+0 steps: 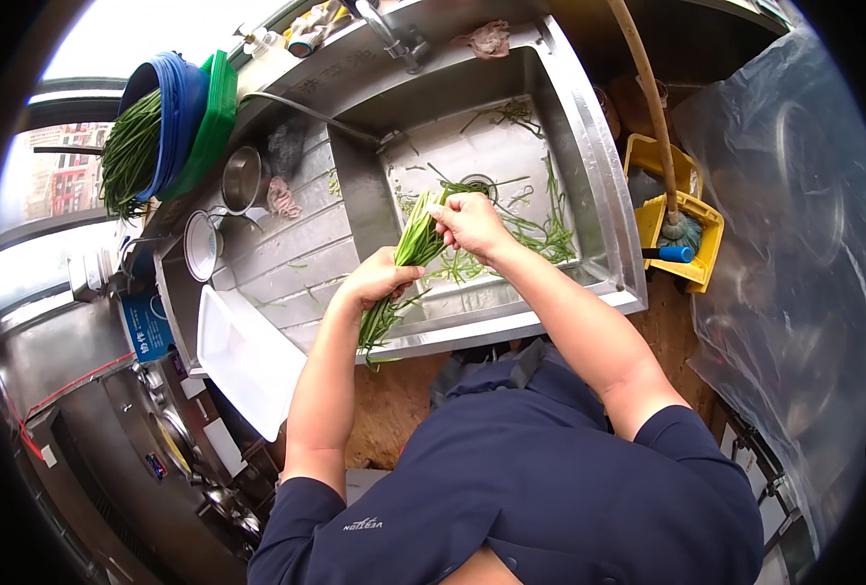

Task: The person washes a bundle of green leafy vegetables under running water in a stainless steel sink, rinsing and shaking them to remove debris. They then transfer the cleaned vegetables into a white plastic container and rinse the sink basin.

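Note:
My left hand (380, 280) is closed around a bunch of long green stalks, apparently garlic chives (420, 238), above the near left part of the sink basin. The pale cut ends point up and away, and the leafy ends hang below my fist towards the sink's front rim. My right hand (472, 227) is at the upper end of the bunch, thumb and forefinger pinching at the stalks; the exact contact is partly hidden by the fingers. Below, the stainless steel sink (433, 157) holds loose green scraps (554, 238) around its drain strainer (479, 183).
A white plastic tub (246, 358) rests tilted on the drainboard's left corner. Behind it are an enamel bowl (202, 246), a steel bowl (242, 180) and a blue basin (184, 110) full of stalks. The faucet (396, 44) rises at the back. A yellow mop bucket (703, 241) stands right.

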The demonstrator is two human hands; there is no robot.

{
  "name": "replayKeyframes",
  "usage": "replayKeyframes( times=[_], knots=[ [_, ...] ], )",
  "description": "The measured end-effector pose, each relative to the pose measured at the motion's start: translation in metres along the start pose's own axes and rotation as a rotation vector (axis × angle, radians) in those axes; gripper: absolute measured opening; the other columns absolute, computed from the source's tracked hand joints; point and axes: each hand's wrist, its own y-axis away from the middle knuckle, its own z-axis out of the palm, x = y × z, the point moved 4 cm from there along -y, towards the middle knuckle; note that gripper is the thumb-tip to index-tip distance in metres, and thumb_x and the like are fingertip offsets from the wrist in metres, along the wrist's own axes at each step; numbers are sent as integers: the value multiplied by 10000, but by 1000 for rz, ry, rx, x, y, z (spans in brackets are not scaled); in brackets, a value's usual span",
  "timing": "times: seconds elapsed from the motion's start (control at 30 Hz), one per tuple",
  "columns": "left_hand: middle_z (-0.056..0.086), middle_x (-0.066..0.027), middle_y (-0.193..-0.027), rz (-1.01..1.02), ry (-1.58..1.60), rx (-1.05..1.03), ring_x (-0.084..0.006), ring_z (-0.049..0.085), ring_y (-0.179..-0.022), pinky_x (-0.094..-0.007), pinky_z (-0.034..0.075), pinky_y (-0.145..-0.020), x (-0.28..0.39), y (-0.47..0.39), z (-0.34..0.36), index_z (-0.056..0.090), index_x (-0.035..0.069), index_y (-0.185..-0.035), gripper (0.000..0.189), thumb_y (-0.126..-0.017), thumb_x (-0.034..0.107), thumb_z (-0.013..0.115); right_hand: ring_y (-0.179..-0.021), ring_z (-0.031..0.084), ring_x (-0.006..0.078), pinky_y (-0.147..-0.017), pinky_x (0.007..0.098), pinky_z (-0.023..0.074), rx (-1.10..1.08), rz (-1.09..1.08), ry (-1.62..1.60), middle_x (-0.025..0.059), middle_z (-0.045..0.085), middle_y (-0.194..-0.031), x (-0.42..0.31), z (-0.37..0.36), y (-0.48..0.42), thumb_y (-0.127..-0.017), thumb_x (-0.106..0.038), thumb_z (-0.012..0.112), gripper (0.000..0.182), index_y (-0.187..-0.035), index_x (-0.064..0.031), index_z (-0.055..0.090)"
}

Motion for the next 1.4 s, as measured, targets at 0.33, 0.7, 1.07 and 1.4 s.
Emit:
replayKeyframes(
  times=[0.33, 0.7, 1.07, 1.4],
  knots=[
    [461, 20, -574, 7, -219, 92, -81, 413, -476, -269, 344, -435, 8, 14, -4, 587, 29, -804, 102, -828, 108, 647, -461, 497, 67, -409, 210, 376, 208, -118, -34, 10, 573, -620, -1, -36, -16, -889, -168, 647, 185, -774, -24, 627],
    [579, -48, -656, 43, -272, 74, -121, 501, -581, -292, 418, -568, 10, 16, -6, 610, -16, -894, 157, -811, 110, 651, -481, 532, 95, -469, 280, 438, 184, -192, 115, 28, 604, -602, -5, -24, -24, -877, -170, 638, 239, -708, -1, 630],
    [470, 9, -555, -6, 186, -64, -88, 405, -435, -255, 327, -418, -1, 20, -10, 529, 70, -733, 182, -832, 123, 672, -607, 607, 95, -495, 233, 486, 146, -293, 183, 72, 650, -813, -29, -4, 12, -872, -116, 627, 137, -915, 14, 621],
    [482, 21, -587, 98, 165, 45, -78, 430, -463, -245, 354, -435, 3, 18, -1, 569, 50, -800, 152, -802, 120, 703, -541, 590, 109, -472, 219, 478, -24, -6, -28, 45, 607, -683, -20, -2, 8, -801, -51, 669, 96, -829, -14, 585]
  ],
)
